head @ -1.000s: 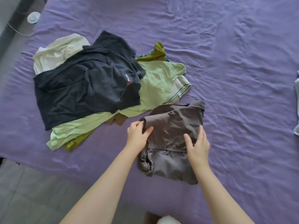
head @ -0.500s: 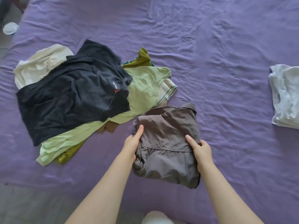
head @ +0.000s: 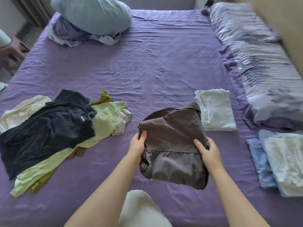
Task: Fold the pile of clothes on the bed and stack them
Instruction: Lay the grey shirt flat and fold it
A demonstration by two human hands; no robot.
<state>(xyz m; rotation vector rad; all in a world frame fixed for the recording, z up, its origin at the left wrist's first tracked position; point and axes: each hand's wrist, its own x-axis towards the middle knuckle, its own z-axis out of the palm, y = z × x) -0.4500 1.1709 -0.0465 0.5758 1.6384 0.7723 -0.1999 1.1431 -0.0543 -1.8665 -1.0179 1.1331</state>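
A folded brown garment (head: 172, 141) is held just above the purple bed sheet (head: 155, 66). My left hand (head: 137, 145) grips its left edge and my right hand (head: 208, 151) grips its right edge, thumbs on top. To the left lies the unfolded pile: a black T-shirt (head: 44, 131) on top of a light green shirt (head: 105, 118), an olive piece (head: 105, 97) and a cream garment (head: 21, 110). A folded white garment (head: 216, 110) lies right behind the brown one. Folded blue and white clothes (head: 278, 159) are stacked at the right edge.
A rumpled striped duvet (head: 259, 63) runs along the right side of the bed. A blue pillow (head: 93, 13) sits on bundled bedding at the far left corner. A bedside stand (head: 13, 51) is off the left edge.
Both hands have taken hold of the brown garment's sides and lifted it, carrying it right toward the folded white garment. The camera has tilted up, showing the far bed.
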